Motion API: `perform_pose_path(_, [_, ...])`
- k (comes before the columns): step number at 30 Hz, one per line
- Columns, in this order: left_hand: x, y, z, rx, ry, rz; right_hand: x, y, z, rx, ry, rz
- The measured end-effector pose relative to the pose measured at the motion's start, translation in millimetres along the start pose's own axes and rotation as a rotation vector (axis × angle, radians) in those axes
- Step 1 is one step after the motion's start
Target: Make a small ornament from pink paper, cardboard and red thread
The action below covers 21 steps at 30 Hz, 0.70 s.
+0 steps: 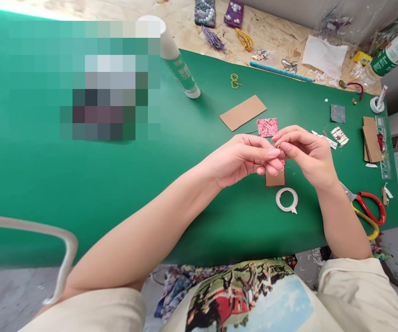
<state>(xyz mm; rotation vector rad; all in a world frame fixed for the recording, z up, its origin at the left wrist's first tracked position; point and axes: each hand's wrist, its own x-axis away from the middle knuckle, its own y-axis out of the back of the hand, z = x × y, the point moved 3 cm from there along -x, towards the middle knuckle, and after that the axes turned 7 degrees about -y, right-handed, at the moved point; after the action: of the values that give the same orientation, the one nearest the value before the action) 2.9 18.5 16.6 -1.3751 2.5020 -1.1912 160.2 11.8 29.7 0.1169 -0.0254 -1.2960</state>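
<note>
My left hand [243,154] and my right hand [304,154] meet over the green table mat. Between their fingertips is a small gold-coloured piece [278,146], mostly covered, its kind unclear. Both hands are closed in a pinch around it. Just behind them lies a red-and-white patterned square [267,127]. Below the fingers a brown card with red edges [275,178] shows in part; the hands hide its upper end. A roll of white tape [278,199] rests nearer to me.
Scissors [371,207] with red and yellow handles lie right of my right forearm. Behind the hands are a cardboard strip [243,113], a bent gold wire piece [234,81] and a white-and-green spray can [181,69]. A blue pencil [282,72] lies along the mat's far edge.
</note>
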Motion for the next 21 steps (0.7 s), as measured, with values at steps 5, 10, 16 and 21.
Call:
perform_pose_path(5, [0.3,0.1,-0.9,-0.028,-0.017,0.016,0.3,0.6,1.3,0.009,0.003,0.001])
perform_pose_path(10, [0.9,0.5,-0.8,-0.067,-0.013,-0.003,1.3,0.0,2.1,0.020,-0.010,-0.005])
perform_pose_path(16, [1.7,0.4,-2.8,-0.121,-0.010,-0.034,2.0,-1.0,1.4,0.022,-0.038,-0.028])
perform_pose_path(21, [1.6,0.5,-3.4,-0.110,0.007,-0.013,1.7,0.0,1.6,0.010,-0.048,-0.026])
